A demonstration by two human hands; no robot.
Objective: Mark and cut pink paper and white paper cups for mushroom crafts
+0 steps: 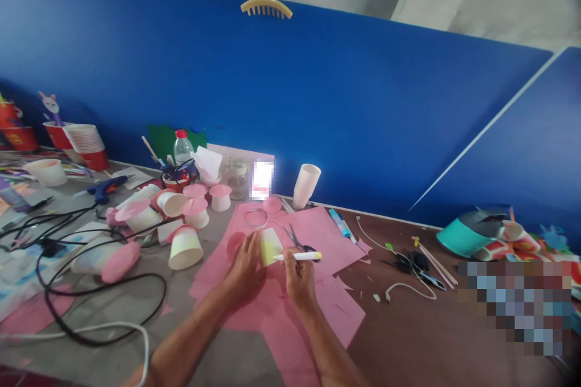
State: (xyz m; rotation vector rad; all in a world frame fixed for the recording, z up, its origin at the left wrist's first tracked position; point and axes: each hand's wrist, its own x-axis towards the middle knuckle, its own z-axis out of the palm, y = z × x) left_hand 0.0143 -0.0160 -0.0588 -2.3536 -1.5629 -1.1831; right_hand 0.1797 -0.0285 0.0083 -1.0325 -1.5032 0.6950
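Observation:
My left hand (247,263) is closed around a small white paper cup (271,245) lying on its side, and its fingers cover part of it. A patch of yellow colour shows on the cup's side. To the left of these fingers a pink paper disc (233,244) sticks out. My right hand (298,278) grips a white marker (299,256) with a yellow end, its tip pointing left at the cup. Beneath both hands lie pink paper sheets (336,308). Just behind the marker rest scissors (296,236), and a clear ring (256,217) lies farther back.
Several cups with pink discs (186,248), a black cable (59,314) and a blue glue gun (106,187) lie left. At the back stand a bottle (183,148), a glass jar (237,181) and stacked cups (306,184). Blue highlighters (340,224) and a teal container (467,233) are right.

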